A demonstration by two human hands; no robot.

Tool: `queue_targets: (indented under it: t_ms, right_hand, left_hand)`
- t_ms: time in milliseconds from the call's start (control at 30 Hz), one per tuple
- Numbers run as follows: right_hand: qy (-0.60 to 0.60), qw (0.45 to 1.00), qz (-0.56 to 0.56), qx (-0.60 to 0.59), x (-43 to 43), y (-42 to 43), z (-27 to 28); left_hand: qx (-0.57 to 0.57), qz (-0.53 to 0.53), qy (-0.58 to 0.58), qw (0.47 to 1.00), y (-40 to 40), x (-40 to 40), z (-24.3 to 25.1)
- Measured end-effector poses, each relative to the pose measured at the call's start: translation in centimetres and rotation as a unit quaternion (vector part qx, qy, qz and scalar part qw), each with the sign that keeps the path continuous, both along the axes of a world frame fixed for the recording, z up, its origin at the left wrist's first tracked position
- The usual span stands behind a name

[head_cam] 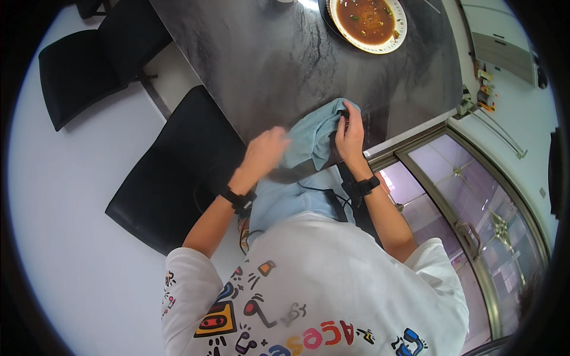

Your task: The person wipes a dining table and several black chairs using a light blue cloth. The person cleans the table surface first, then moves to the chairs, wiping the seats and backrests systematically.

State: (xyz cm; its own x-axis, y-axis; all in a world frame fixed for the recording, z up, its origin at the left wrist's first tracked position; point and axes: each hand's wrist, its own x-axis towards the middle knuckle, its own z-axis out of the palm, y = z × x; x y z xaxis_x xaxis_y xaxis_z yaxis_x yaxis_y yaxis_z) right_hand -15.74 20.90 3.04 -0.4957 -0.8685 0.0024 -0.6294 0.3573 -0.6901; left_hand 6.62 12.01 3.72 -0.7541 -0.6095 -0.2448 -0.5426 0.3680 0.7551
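Note:
A light blue-green cloth [307, 133] lies bunched at the near edge of a dark grey marbled table [267, 66]. My right hand [349, 133] grips the cloth's right side, with the fingers curled at its upper fold. At the cloth's left edge is my left hand [266, 151], blurred by motion with its fingers bent. Its fingertips are hidden, so whether it holds the cloth is unclear. Both wrists wear black straps.
A white-rimmed plate of brown sauce or soup [367, 22] stands at the table's far side. Black chairs [178, 164] line the left. To the right is a metal-framed glass door [463, 213]. A dark cable [320, 189] runs across my lap.

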Motion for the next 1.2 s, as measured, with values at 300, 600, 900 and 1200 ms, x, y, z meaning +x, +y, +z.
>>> queue_targets:
  t_ms: [300, 600, 900, 1200]
  right_hand:
    - [-0.044, 0.986, -0.155, -0.031, -0.5, 3.8, 9.0]
    - [-0.089, 0.982, 0.039, 0.159, 2.4, 4.8, 15.0]
    - [-0.082, 0.971, 0.059, 0.219, 0.5, 5.2, 13.9]
    - [-0.171, 0.976, 0.054, 0.124, -2.1, 1.2, 9.1]
  left_hand:
    - [-0.090, -0.032, 0.008, 0.995, -3.4, 1.9, 1.1]
    - [-0.174, -0.104, 0.149, 0.968, 2.6, -2.8, -5.2]
    - [-0.208, -0.119, 0.125, 0.963, 3.5, -3.1, -6.1]
    - [-0.211, -0.106, 0.108, 0.966, 3.5, -2.6, -5.7]
